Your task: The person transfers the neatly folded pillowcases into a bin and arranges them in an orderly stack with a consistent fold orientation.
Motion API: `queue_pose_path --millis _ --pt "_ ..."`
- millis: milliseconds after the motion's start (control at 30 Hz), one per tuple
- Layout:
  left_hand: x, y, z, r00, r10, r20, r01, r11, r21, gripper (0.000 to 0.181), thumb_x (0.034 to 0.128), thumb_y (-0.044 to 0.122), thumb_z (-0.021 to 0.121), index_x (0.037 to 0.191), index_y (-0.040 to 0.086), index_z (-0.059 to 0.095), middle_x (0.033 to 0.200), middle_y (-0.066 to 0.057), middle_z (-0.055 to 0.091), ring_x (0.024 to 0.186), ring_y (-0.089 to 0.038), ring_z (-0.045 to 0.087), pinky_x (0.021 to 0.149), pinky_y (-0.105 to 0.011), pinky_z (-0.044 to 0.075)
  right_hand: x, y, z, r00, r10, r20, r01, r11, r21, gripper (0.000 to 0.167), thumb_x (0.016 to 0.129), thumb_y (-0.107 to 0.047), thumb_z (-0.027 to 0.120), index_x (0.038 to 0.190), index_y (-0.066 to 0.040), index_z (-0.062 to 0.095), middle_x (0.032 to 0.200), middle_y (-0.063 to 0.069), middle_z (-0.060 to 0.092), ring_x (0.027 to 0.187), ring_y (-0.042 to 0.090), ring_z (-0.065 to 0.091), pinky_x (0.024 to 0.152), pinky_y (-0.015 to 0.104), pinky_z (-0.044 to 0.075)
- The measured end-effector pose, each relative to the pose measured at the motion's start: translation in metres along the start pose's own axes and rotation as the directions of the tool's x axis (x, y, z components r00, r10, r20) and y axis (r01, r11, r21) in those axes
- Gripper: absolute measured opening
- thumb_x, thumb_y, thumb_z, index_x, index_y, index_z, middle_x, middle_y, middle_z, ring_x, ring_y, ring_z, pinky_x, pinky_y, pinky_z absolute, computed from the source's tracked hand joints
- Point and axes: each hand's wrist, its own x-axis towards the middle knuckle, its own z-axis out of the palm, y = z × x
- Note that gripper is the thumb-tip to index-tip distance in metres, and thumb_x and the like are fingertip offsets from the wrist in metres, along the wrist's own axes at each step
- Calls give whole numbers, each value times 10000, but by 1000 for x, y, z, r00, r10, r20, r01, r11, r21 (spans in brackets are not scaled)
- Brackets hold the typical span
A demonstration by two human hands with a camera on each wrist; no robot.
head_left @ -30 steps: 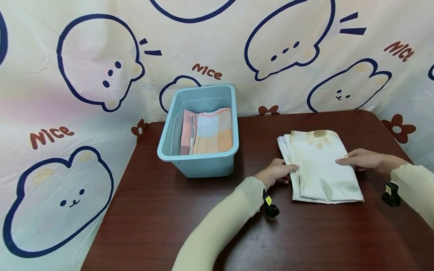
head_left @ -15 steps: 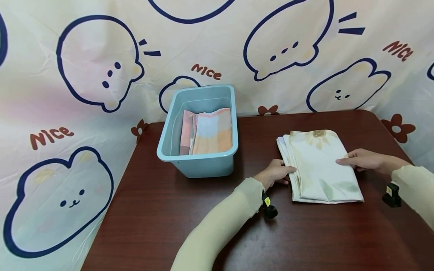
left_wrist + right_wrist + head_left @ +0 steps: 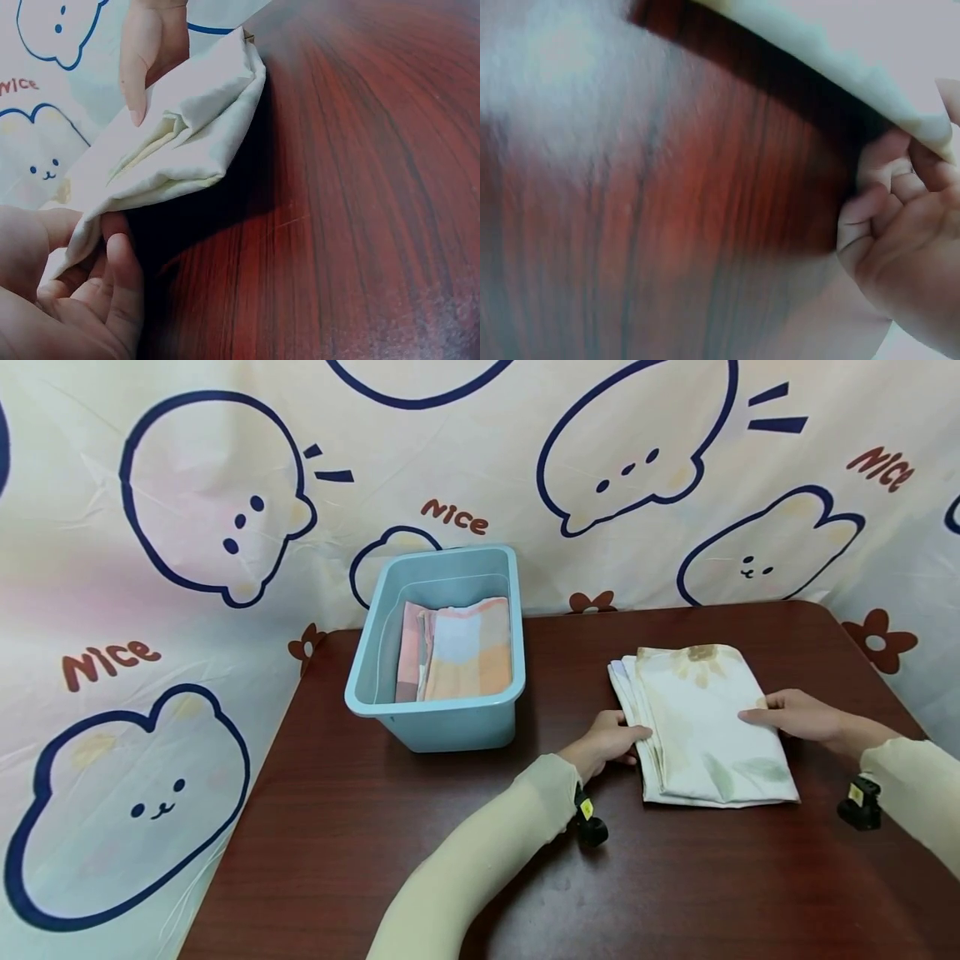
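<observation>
A folded white cloth (image 3: pixel 697 735) with a faded floral print is held at the right of the table, in several layers. My left hand (image 3: pixel 606 742) pinches its left edge, thumb on top and fingers curled underneath. On the opposite edge my right hand (image 3: pixel 802 717) grips the cloth the same way. In the left wrist view the cloth (image 3: pixel 187 127) bulges in soft folds between both hands, with a dark shadow below it. The right wrist view catches the cloth's border (image 3: pixel 817 60) above the curled fingers (image 3: pixel 885 202) of my right hand.
A light blue plastic bin (image 3: pixel 435 727) stands at the back left of the dark wood table (image 3: pixel 315 860). Folded checked cloths (image 3: pixel 465 652) in pink, orange and pale blue lie inside it. A cartoon-printed curtain (image 3: pixel 450 460) hangs behind the table.
Both hands keep their hold on the folded cloth. It has shifted very slightly left in the head view, along with much of the scene.
</observation>
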Motion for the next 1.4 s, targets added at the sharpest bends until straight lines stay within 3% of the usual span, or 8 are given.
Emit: queue_pose_path --millis 200,467,933,1033,1167,1267,1400 --pt "-2 1 -1 1000 -8 -27 8 1000 -1 152 966 177 683 1075 76 652 875 0 583 625 -130 562 590 -248 503 -3 -8 6 1000 -17 -25 19 999 50 390 1038 -452 526 882 -99 579 841 -23 550 775 104 480 711 291 376" --pt "-8 4 -3 998 2 -63 2 998 62 432 981 196 652 1384 71 557 1165 -68 640 639 -147 538 720 -351 564 -2 -12 8 1000 -15 -9 16 996 92 436 1029 -485 531 1003 -53 580 951 2 594 849 99 514 756 280 421" --pt "-17 8 -13 998 57 -35 -49 979 200 365 991 224 629 1340 121 594 1185 -28 639 744 -150 579 780 -369 531 -7 -26 10 999 -40 9 39 994 103 523 1029 -492 525 1194 1 580 1043 9 666 923 88 553 820 290 432" --pt "-19 9 -15 997 69 -29 -61 976 207 340 994 226 623 1318 129 602 1133 -9 636 735 -144 575 782 -362 522 -7 -28 10 999 -37 12 35 994 107 563 1026 -505 523 1246 12 566 1061 5 678 946 97 553 837 296 432" --pt "-21 12 -15 996 92 -18 -86 974 207 312 998 220 616 1295 128 609 923 -1 607 705 -167 568 800 -403 546 -7 -29 8 1000 -30 5 29 994 106 609 1025 -513 520 1288 36 546 1081 14 675 971 107 549 873 340 438" --pt "-22 15 -14 995 104 -11 -99 973 209 379 1002 215 611 1371 139 576 769 -1 565 675 -202 566 825 -433 553 -9 -28 5 1000 -30 1 30 993 110 631 1026 -514 517 1310 49 533 1096 19 675 980 96 550 918 411 433" --pt "-25 19 -12 994 111 -2 -108 971 214 538 1009 214 598 1520 153 440 669 30 509 577 -181 496 785 -374 510 -12 -27 2 999 -34 -7 35 994 107 608 1028 -510 516 1283 40 554 1081 10 680 964 73 545 933 446 412"
